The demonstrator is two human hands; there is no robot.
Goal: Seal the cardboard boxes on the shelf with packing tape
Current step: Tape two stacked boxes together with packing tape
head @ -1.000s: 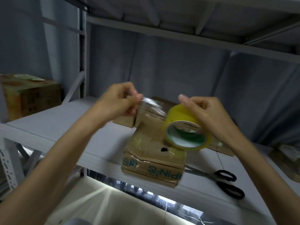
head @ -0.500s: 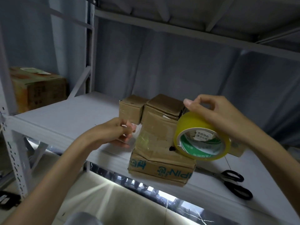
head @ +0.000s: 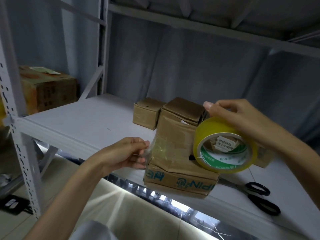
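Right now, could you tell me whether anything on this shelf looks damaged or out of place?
The brown cardboard box with blue print at the white shelf's front edge is dented and creased along its front face, and it seems to overhang the edge slightly. The black-handled scissors lie loose near that edge too.

free: shelf [head: 83,122] left of boxes | blocked: small box [head: 147,112] behind, scissors [head: 256,196] right

Cardboard boxes – four clear: front box [head: 180,172], two behind at 12 o'clock [head: 181,110] [head: 146,113], one at 9 o'clock [head: 48,87]. Tape roll [head: 223,146] – one. Scissors [head: 258,196] – one pair. Hands – two [head: 121,155] [head: 242,116].
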